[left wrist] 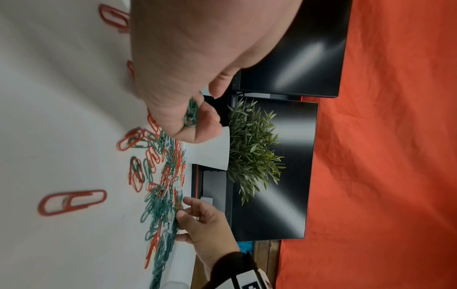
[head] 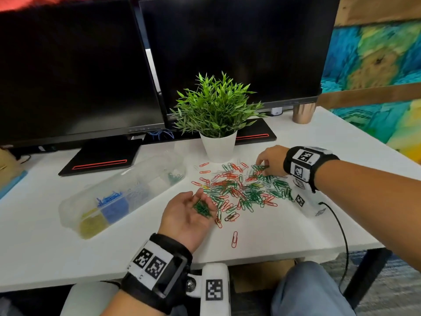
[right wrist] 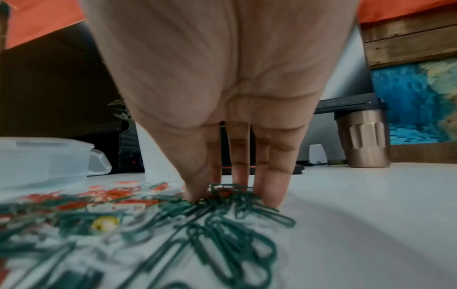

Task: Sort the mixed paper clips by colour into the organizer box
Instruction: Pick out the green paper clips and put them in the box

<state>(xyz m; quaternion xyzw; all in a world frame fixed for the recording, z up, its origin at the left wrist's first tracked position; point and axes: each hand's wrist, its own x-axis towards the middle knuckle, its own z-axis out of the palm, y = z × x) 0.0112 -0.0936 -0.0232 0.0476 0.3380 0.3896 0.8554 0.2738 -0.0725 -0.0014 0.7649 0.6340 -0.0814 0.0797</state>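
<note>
My left hand (head: 193,202) lies palm up at the near left edge of the pile, fingers curled round a small bunch of green paper clips (head: 202,208), seen close in the left wrist view (left wrist: 191,114). A mixed pile of red and green clips (head: 239,190) covers the table's middle. At the pile's far right, my right hand (head: 264,166) reaches down, straight fingertips (right wrist: 269,195) touching green clips (right wrist: 230,203). The clear organizer box (head: 68,201) lies left, holding yellow (head: 91,224), blue (head: 112,204), pale (head: 136,192) and green clips (head: 174,176) in separate compartments.
A white potted plant (head: 219,148) stands just behind the pile. Two dark monitors (head: 227,53) on black stands fill the back. A copper cup (head: 303,112) sits far right. One red clip (head: 234,239) lies alone toward the front edge. A black cable (head: 341,236) hangs off the right.
</note>
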